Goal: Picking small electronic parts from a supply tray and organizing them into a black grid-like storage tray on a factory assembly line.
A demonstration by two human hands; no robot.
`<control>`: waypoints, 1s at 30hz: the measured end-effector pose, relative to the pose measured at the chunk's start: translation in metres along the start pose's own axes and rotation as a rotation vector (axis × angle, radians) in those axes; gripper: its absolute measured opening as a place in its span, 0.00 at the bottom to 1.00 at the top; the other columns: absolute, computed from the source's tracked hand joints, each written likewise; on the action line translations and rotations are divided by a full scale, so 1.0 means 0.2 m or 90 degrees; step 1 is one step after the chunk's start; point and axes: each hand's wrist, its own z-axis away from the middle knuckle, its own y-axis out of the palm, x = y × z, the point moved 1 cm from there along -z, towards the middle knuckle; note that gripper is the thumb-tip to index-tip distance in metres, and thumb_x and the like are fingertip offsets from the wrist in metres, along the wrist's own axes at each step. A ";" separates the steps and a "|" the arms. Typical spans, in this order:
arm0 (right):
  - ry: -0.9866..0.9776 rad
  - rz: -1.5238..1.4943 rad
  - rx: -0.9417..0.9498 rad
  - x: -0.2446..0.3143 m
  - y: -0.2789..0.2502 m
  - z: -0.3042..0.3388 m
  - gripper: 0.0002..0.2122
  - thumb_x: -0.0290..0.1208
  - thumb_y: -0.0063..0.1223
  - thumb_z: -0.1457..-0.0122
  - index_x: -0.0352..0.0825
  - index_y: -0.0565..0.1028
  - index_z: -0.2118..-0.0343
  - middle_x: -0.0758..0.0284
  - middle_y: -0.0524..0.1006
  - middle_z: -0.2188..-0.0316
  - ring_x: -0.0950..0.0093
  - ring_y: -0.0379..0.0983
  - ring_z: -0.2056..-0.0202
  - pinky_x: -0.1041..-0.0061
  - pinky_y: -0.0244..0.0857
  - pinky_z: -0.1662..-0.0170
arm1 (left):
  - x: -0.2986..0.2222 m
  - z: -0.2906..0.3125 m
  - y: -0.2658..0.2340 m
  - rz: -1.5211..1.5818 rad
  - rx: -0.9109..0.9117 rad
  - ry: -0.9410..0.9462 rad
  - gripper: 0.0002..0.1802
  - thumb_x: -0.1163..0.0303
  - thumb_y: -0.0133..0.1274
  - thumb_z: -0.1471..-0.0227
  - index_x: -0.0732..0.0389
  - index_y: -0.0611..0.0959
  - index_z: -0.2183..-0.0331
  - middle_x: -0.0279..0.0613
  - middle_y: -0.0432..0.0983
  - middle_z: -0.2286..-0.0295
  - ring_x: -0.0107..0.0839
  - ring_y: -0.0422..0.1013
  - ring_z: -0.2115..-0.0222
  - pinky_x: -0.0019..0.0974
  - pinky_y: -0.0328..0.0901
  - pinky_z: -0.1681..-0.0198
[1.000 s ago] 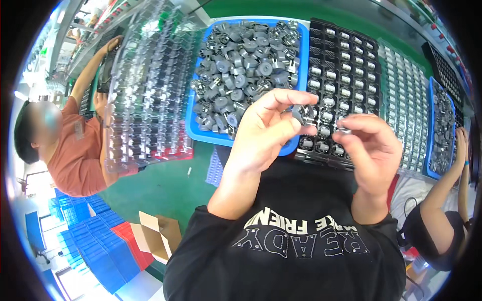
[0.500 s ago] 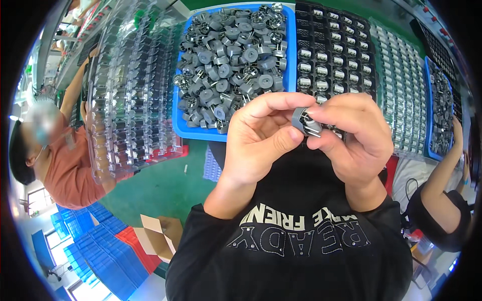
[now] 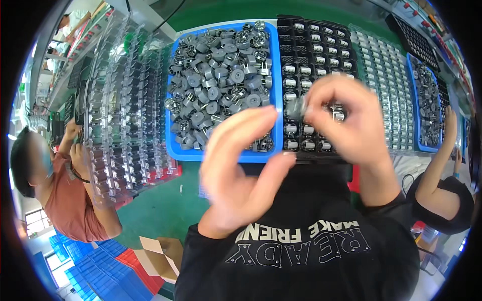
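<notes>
1. Fingers of my right hand (image 3: 350,120) pinch a blurred grey part (image 3: 296,107) above the black tray (image 3: 285,39), fingertip-held presumably because it's small.
2. That tray seemingly keeps silver cylinders (image 3: 289,83) apart.
3. My left hand (image 3: 235,175) gapes empty by the blue bin (image 3: 274,60).

At seven o'clock, an open cardboard box (image 3: 159,258) is set beside red bins (image 3: 142,271), which are flanked by stacked blue bins (image 3: 103,271). Toward eight, green floor (image 3: 150,208) is exposed. At half past eight, a reddish-orange shirt (image 3: 70,203) is worn by a person; at half past three, dark clothing (image 3: 456,188) by another.
</notes>
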 end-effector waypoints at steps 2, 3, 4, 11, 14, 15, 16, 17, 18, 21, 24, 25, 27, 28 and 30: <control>0.008 0.131 -0.043 -0.09 -0.02 -0.13 0.05 0.24 0.62 0.47 0.30 0.76 0.71 0.65 0.78 0.70 0.72 0.77 0.67 0.74 0.70 0.60 | -0.17 0.02 -0.13 -0.025 -0.086 0.144 0.23 0.75 0.70 0.62 0.64 0.82 0.60 0.46 0.78 0.68 0.41 0.76 0.62 0.41 0.71 0.57; -0.009 0.220 -0.059 -0.16 -0.04 -0.20 0.05 0.24 0.61 0.47 0.31 0.76 0.70 0.64 0.77 0.71 0.71 0.76 0.68 0.73 0.70 0.61 | -0.28 0.05 -0.18 0.102 -0.112 0.273 0.23 0.72 0.66 0.56 0.58 0.81 0.55 0.37 0.76 0.60 0.36 0.73 0.59 0.40 0.68 0.56; -0.022 0.293 -0.054 -0.21 -0.05 -0.25 0.05 0.24 0.61 0.46 0.32 0.76 0.69 0.64 0.76 0.71 0.69 0.76 0.69 0.72 0.70 0.62 | -0.37 0.07 -0.22 0.228 -0.140 0.401 0.23 0.69 0.61 0.49 0.51 0.79 0.50 0.28 0.74 0.52 0.30 0.70 0.55 0.38 0.65 0.54; 0.068 0.517 0.006 -0.51 0.00 -0.35 0.04 0.27 0.57 0.44 0.34 0.74 0.71 0.60 0.76 0.71 0.57 0.75 0.64 0.59 0.69 0.60 | -0.50 -0.02 -0.21 0.443 -0.161 0.545 0.14 0.67 0.54 0.45 0.48 0.80 0.55 0.17 0.76 0.54 0.21 0.68 0.56 0.34 0.62 0.54; 0.041 0.542 0.002 -0.57 -0.01 -0.36 0.03 0.26 0.56 0.45 0.35 0.73 0.72 0.60 0.76 0.70 0.56 0.76 0.63 0.58 0.69 0.61 | -0.46 -0.06 -0.19 0.580 -0.067 0.614 0.20 0.69 0.53 0.47 0.55 0.80 0.50 0.30 0.76 0.53 0.32 0.71 0.54 0.39 0.64 0.53; 0.034 0.561 0.035 -0.55 -0.02 -0.36 0.02 0.23 0.55 0.46 0.35 0.74 0.70 0.60 0.76 0.69 0.56 0.76 0.63 0.57 0.69 0.61 | -0.44 -0.06 -0.19 0.539 -0.109 0.586 0.18 0.67 0.52 0.45 0.56 0.80 0.52 0.32 0.77 0.56 0.34 0.70 0.58 0.39 0.64 0.56; -0.018 0.566 0.034 -0.58 -0.01 -0.37 0.03 0.22 0.55 0.47 0.35 0.74 0.69 0.60 0.76 0.68 0.56 0.76 0.62 0.57 0.70 0.60 | -0.44 -0.06 -0.20 0.493 -0.148 0.561 0.17 0.65 0.51 0.44 0.58 0.80 0.54 0.33 0.77 0.59 0.36 0.70 0.62 0.38 0.65 0.58; -0.070 0.571 0.032 -0.61 -0.01 -0.38 0.05 0.21 0.55 0.48 0.35 0.75 0.68 0.60 0.77 0.68 0.57 0.76 0.62 0.57 0.70 0.60 | -0.43 -0.06 -0.21 0.448 -0.185 0.537 0.16 0.63 0.50 0.43 0.60 0.81 0.55 0.35 0.77 0.62 0.37 0.70 0.65 0.38 0.65 0.61; -0.063 0.589 0.078 -0.56 0.02 -0.40 0.08 0.19 0.55 0.49 0.35 0.76 0.65 0.61 0.77 0.68 0.57 0.77 0.60 0.58 0.73 0.58 | -0.40 -0.05 -0.24 0.397 -0.227 0.510 0.17 0.61 0.49 0.42 0.62 0.81 0.57 0.36 0.78 0.65 0.39 0.69 0.69 0.37 0.65 0.64; 0.020 0.672 0.192 -0.49 0.05 -0.44 0.08 0.21 0.55 0.48 0.36 0.79 0.64 0.60 0.80 0.65 0.58 0.79 0.57 0.59 0.75 0.56 | -0.03 -0.28 -0.19 0.085 -0.104 0.309 0.14 0.66 0.52 0.40 0.69 0.81 0.61 0.46 0.79 0.63 0.44 0.74 0.63 0.37 0.69 0.56; 0.081 0.650 0.144 -0.50 -0.05 -0.39 0.07 0.26 0.56 0.45 0.35 0.80 0.63 0.59 0.81 0.65 0.59 0.80 0.59 0.59 0.75 0.57 | 0.12 -0.47 0.03 -0.410 0.121 0.264 0.14 0.82 0.56 0.48 0.59 0.85 0.59 0.43 0.80 0.64 0.42 0.76 0.62 0.39 0.69 0.55; 0.079 0.623 0.124 -0.40 -0.14 -0.33 0.08 0.25 0.53 0.46 0.30 0.82 0.65 0.55 0.83 0.67 0.59 0.82 0.62 0.60 0.76 0.59 | 0.17 -0.48 0.03 -0.517 0.178 0.251 0.16 0.83 0.55 0.49 0.57 0.85 0.58 0.44 0.79 0.61 0.47 0.74 0.57 0.41 0.68 0.51; -0.104 0.497 -0.092 -0.26 -0.23 -0.13 0.10 0.29 0.55 0.43 0.31 0.80 0.61 0.53 0.82 0.65 0.54 0.78 0.59 0.61 0.71 0.53 | 0.25 -0.45 -0.05 -0.580 0.246 0.147 0.19 0.82 0.55 0.50 0.56 0.85 0.56 0.45 0.77 0.57 0.46 0.73 0.53 0.44 0.67 0.49; -0.017 0.406 -0.082 -0.27 -0.32 -0.06 0.09 0.30 0.59 0.44 0.32 0.79 0.63 0.57 0.81 0.67 0.59 0.79 0.61 0.63 0.72 0.56 | 0.29 -0.45 -0.07 -0.614 0.276 0.147 0.19 0.82 0.56 0.50 0.56 0.84 0.55 0.45 0.76 0.57 0.46 0.73 0.53 0.44 0.67 0.49; 0.140 0.365 -0.078 -0.27 -0.50 0.16 0.10 0.31 0.64 0.47 0.32 0.77 0.65 0.61 0.81 0.69 0.65 0.80 0.64 0.66 0.73 0.59 | 0.33 -0.47 -0.06 -0.613 0.324 0.128 0.20 0.81 0.57 0.51 0.57 0.84 0.55 0.45 0.77 0.58 0.48 0.74 0.54 0.45 0.68 0.50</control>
